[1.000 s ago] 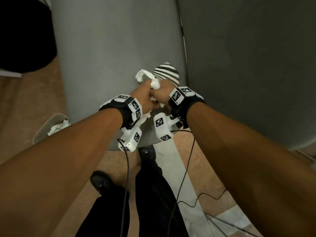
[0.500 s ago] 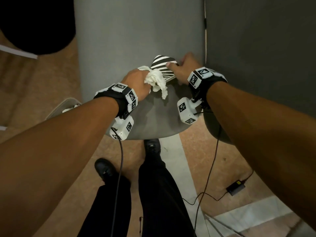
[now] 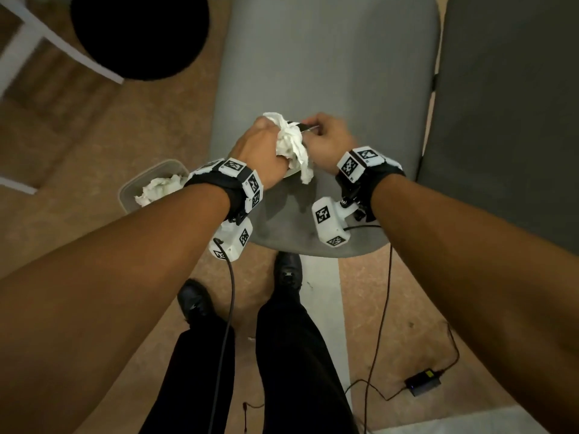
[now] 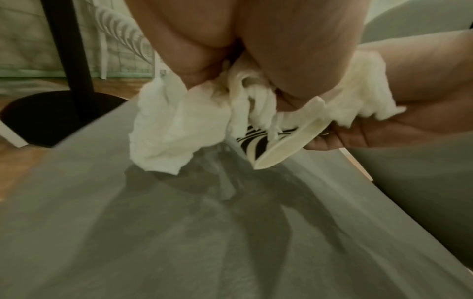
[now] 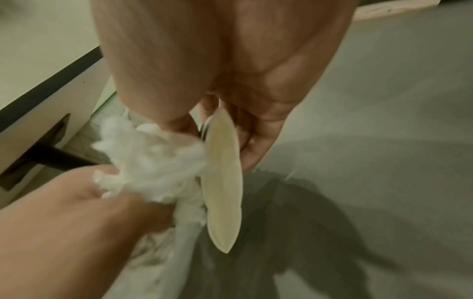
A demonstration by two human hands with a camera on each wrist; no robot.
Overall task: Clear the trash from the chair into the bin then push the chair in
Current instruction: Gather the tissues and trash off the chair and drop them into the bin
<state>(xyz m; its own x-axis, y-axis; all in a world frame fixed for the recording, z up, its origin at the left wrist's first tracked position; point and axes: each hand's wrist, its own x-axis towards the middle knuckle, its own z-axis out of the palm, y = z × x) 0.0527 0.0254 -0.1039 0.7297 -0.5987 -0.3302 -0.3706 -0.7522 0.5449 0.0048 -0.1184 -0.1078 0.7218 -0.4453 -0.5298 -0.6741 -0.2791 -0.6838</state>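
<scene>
A person stands at a grey upholstered chair (image 3: 313,73) that fills the upper centre of the head view, both hands raised together just above its seat. The left hand (image 3: 260,148) is closed round a crumpled white tissue (image 3: 291,145), folds of which hang below the fist. The right hand (image 3: 329,142), touching the tissue from the right of the frame, pinches a flattened striped paper piece (image 4: 258,139), black and white on one face and cream along its folded edge; the right wrist view shows that edge held upright between thumb and fingers. Shadows of hands and paper fall on the grey seat fabric directly beneath.

At centre left of the head view, on the tan floor (image 3: 141,120) just beside the chair's left edge, sits a pale open bin (image 3: 131,192) with white tissue already inside. A round black base (image 3: 138,36) lies at upper left, its black pole visible in the left wrist view, beside white frame bars (image 3: 62,48). A dark grey panel (image 3: 507,120) occupies the right of the frame. Near the bottom, black shoes and trousers stand over a pale floor stripe (image 3: 326,296), and thin cables run to a small black adapter (image 3: 423,382) at lower right.
</scene>
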